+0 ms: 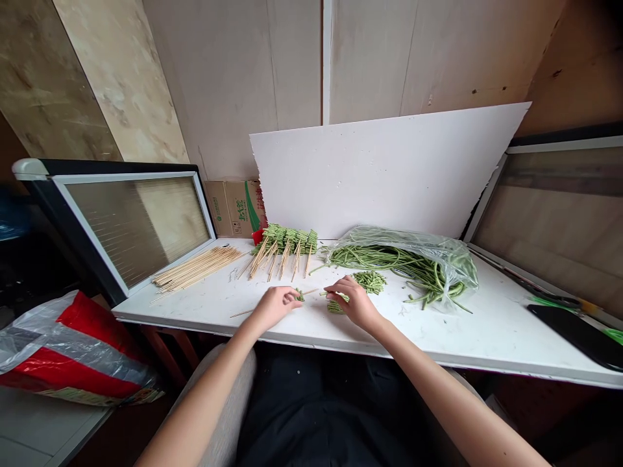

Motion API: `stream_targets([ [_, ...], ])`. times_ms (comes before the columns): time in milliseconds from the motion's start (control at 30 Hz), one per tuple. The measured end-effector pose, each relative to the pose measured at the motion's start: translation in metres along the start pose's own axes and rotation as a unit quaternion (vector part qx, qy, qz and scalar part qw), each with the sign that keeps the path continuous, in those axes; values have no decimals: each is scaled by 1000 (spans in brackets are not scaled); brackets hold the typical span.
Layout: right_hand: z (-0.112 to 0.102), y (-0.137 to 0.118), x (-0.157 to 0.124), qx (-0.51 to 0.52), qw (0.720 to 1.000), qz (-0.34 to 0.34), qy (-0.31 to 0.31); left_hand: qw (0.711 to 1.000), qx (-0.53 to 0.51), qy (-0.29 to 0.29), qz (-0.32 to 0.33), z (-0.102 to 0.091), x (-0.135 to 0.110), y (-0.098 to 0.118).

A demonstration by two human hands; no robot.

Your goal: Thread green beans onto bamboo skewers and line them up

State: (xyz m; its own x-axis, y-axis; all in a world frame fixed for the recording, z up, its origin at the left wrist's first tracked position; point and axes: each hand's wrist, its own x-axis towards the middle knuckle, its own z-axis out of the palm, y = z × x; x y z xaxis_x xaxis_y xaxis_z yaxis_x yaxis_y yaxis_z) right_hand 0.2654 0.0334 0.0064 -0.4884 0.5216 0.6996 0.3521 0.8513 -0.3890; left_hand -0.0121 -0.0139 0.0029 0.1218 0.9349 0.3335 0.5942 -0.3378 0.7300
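Left grip (277, 306) of mine is closed on a thin wooden skewer (311, 292), with a few short green bean pieces (300, 296) threaded on it right at my fingertips. Its bare tip points toward my right grip (354, 301), and its other end sticks out behind my left hand, low over the tabletop (467, 331). Right thumb and finger are pinched narrow on a small green piece (322, 293), just beside that tip.

Under and beside my right hand lies a little row of cut beans (335, 306); just beyond it sits a loose heap of cut beans (370, 282). Farther off to the right, long whole beans (389, 257) spill from a clear plastic bag (464, 263). Past my left hand, loaded skewers (287, 241) are stacked with their bare sticks toward me, and a bundle of bare skewers (199, 267) lies left of them. Behind everything stand a cardboard box (231, 207) and a big white board (379, 175), propped upright. Near the right end rests a flat black object (577, 332).
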Motion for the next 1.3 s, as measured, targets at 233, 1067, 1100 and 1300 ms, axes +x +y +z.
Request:
stream_targets([
  [233, 1, 13, -7, 32, 989, 129, 59, 977, 208, -25, -46, -46, -1, -35],
  [1067, 6, 43, -8, 215, 921, 281, 162, 984, 140, 107, 32, 22, -2, -32],
  [1100, 5, 43, -8, 225, 919, 283, 155, 983, 144, 104, 35, 23, -2, -31],
  [1300, 5, 41, -8, 361, 869, 307, 143, 983, 157, 87, 36, 26, -4, -29],
])
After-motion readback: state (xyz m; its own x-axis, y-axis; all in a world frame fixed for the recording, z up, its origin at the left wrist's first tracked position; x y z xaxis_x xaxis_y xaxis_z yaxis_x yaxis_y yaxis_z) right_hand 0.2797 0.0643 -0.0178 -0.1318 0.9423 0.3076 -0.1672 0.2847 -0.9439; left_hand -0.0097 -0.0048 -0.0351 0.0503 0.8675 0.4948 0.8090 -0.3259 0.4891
